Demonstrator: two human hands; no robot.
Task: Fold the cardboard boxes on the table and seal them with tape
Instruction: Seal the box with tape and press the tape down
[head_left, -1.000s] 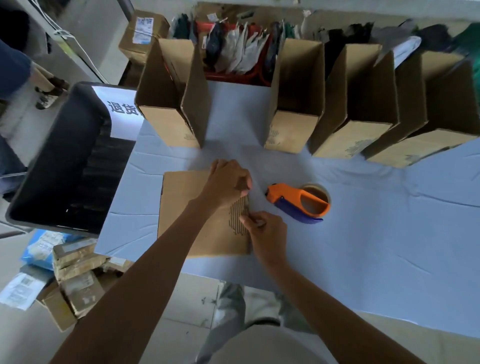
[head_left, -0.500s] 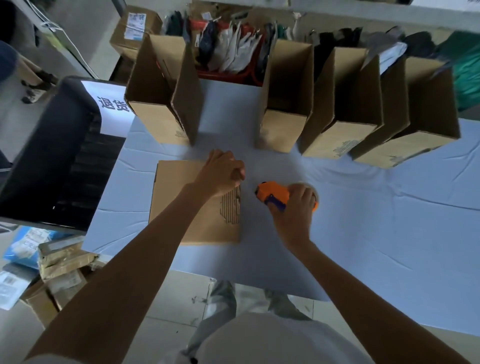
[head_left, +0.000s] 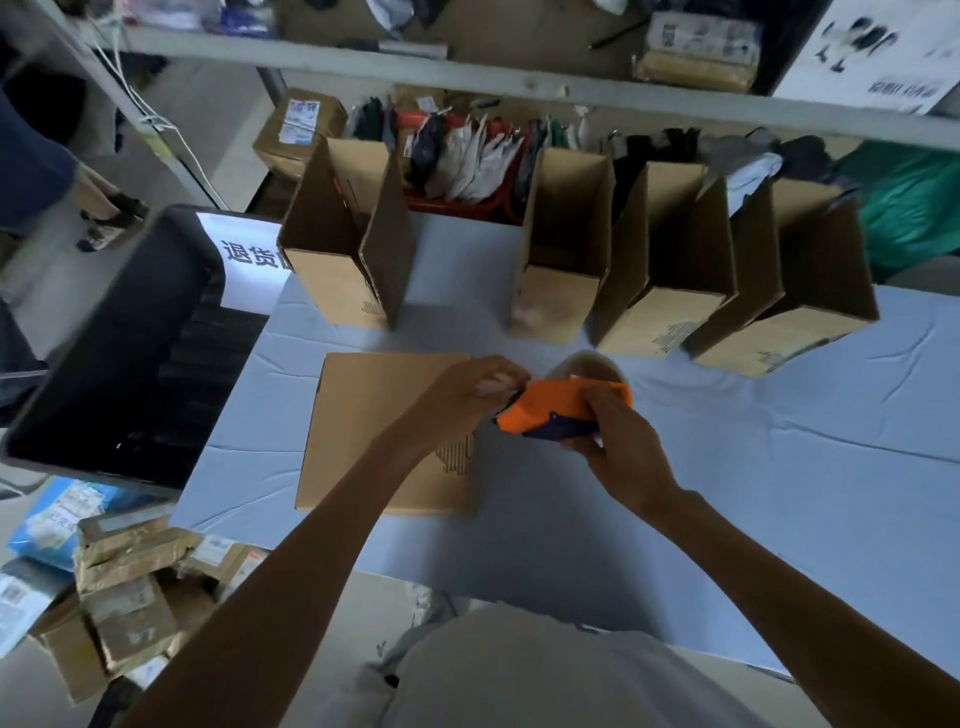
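A table (head_left: 779, 519) draped in a pale blue cloth was seen filling most of the head view. A large black bin (head_left: 104, 364) was set against its left edge. Along the table's far side four open cardboard boxes were stood upright: one box (head_left: 337, 280) apart at the left, and three more boxes (head_left: 660, 312) crowded close together at the right, leaning slightly.

Nearer the person, a flat cardboard box (head_left: 374, 431) was laid on the cloth, its printed stripes shown at its right edge. Just beyond that right edge an orange tape dispenser (head_left: 561, 410) with a purple underside was held up off the cloth, a pale roll of tape (head_left: 592, 364) being carried at its back.

The dispenser's body was gripped by the right hand (head_left: 618, 447), with fingers wrapped over the top and the thumb beneath. The left hand (head_left: 467, 400) was held above the flat box, its fingers bunched at the dispenser's front end; through the blur it could not be told whether anything was pinched there.
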